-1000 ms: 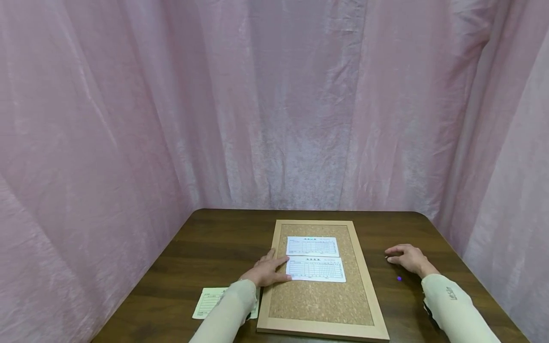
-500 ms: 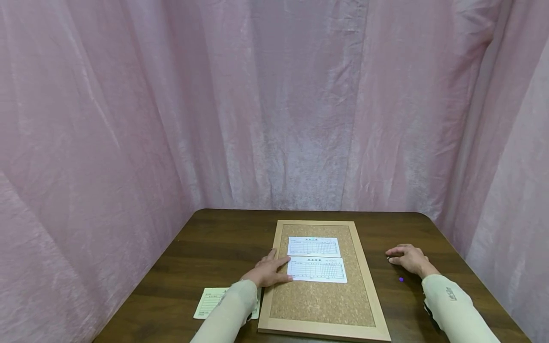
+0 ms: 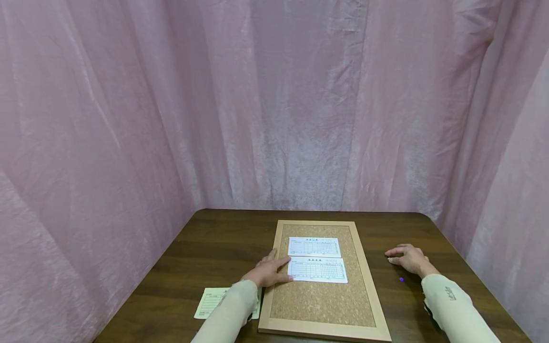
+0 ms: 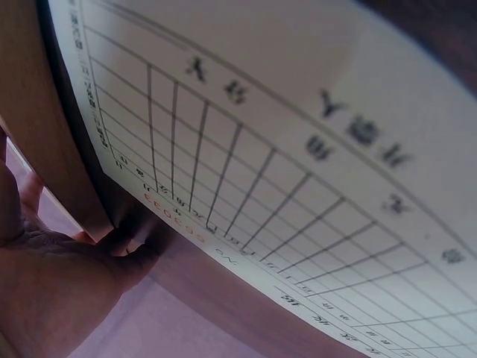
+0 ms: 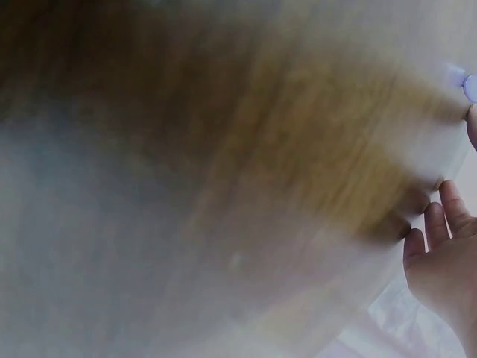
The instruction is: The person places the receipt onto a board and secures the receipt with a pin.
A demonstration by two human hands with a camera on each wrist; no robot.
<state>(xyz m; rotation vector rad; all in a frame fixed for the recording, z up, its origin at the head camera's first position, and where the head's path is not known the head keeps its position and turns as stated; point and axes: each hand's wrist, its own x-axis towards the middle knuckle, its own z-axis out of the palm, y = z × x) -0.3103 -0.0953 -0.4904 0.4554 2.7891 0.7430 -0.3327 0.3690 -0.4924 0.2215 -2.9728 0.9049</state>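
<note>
A cork board with a pale wood frame lies flat on the table. Two white printed forms lie on its cork, one above the other. Spread over the frame's left side, my left hand rests with thumb and fingertips at the lower form's left edge. In the left wrist view the form fills most of the picture. To the right of the board, my right hand is low at the tabletop, thumb and index finger pinching a small white thing. A small purple thing lies close below that hand.
A light green form lies on the table left of the board, partly hidden by my left sleeve. The dark wooden table has rounded far corners. Pink curtains hang behind it and at both sides.
</note>
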